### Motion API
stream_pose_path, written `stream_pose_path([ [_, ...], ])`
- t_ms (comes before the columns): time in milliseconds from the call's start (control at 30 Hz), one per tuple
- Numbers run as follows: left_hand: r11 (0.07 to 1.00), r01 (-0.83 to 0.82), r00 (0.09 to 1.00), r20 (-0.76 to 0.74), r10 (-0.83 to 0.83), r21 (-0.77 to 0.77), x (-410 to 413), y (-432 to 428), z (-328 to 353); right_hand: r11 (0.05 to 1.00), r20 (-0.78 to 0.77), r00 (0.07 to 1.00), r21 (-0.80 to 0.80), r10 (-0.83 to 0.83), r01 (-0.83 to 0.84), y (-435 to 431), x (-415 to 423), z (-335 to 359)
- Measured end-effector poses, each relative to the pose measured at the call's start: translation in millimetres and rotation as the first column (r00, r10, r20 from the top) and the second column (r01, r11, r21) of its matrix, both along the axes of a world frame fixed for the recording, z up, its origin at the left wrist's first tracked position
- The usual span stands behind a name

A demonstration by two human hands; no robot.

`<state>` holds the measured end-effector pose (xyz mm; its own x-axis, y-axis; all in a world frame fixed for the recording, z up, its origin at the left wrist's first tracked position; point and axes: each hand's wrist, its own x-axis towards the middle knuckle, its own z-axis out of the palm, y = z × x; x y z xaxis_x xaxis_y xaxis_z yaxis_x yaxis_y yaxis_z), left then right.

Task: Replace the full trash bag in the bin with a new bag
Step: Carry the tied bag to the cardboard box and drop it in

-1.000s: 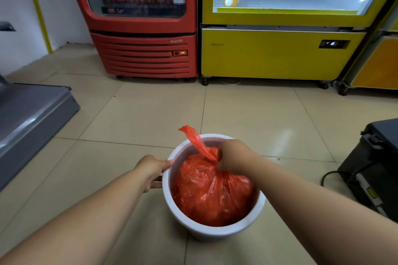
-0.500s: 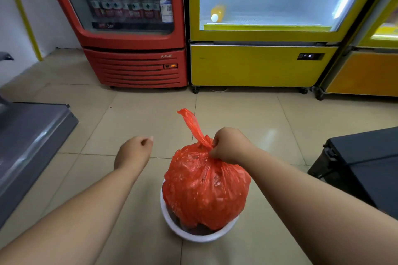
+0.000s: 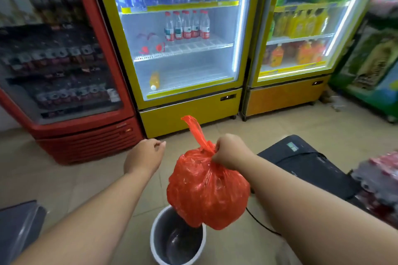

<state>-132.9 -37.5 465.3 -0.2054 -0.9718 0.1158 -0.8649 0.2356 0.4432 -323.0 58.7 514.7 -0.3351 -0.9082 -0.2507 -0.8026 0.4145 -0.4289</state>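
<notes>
Head view: right hand point(image 3: 229, 150) grip clenched on full red bag point(image 3: 206, 191), clear above bin point(image 3: 157, 241); left hand point(image 3: 144, 158) loosely curled, empty. New bag not yet fitted.

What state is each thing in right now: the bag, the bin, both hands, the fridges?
Red trash bag: full, gathered at the neck, lifted clear above the bin.
Bin: upright, no liner inside.
Right hand: clenched on the bag's neck.
Left hand: loosely curled, holding nothing.
Yellow fridge: door closed, lit.

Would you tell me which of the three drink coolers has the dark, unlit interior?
The red cooler on the left; both yellow-framed coolers, middle and right, are brightly lit inside.
</notes>
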Motion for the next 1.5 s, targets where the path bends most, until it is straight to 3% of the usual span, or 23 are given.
stream_pose_path([
  [200,0.925,0.359,0.933,0.086,-0.350,-0.127,-81.5,48.4,89.6,0.956,-0.047,0.957,-0.076,-0.286,0.282,95.0,-43.0,88.0],
  [367,0.788,0.591,0.807,0.114,-0.580,-0.170,-168.5,125.4,133.3,0.825,-0.055,0.829,-0.155,-0.556,0.543,211.9,-80.8,119.9],
  [567,0.552,0.821,0.565,0.075,-0.821,-0.142,-269.6,281.1,165.4,0.589,-0.111,0.579,-0.216,-0.808,0.779,392.4,-107.5,140.5],
  [733,0.264,0.952,0.278,0.073,-0.958,-0.158,-320.2,458.3,183.1,0.321,-0.118,0.302,-0.223,-0.946,0.920,568.0,-101.0,154.3],
  [900,-0.061,0.983,-0.038,0.133,-0.990,-0.175,-323.6,659.9,188.2,0.085,-0.124,0.056,-0.242,-0.991,0.966,753.6,-61.3,160.2],
  [1033,-0.256,0.949,-0.237,0.119,-0.964,-0.184,-304.1,825.1,188.0,-0.076,-0.116,-0.107,-0.241,-0.987,0.968,899.5,-9.6,161.6],
  [1267,-0.491,0.852,-0.480,0.104,-0.871,-0.183,-245.3,1074.8,179.4,-0.353,-0.130,-0.387,-0.225,-0.913,0.908,1111.3,95.2,159.1],
  [1500,-0.678,0.724,-0.674,0.081,-0.734,-0.124,-187.6,1238.6,162.3,-0.614,-0.114,-0.636,-0.176,-0.763,0.769,1245.1,185.5,147.5],
])
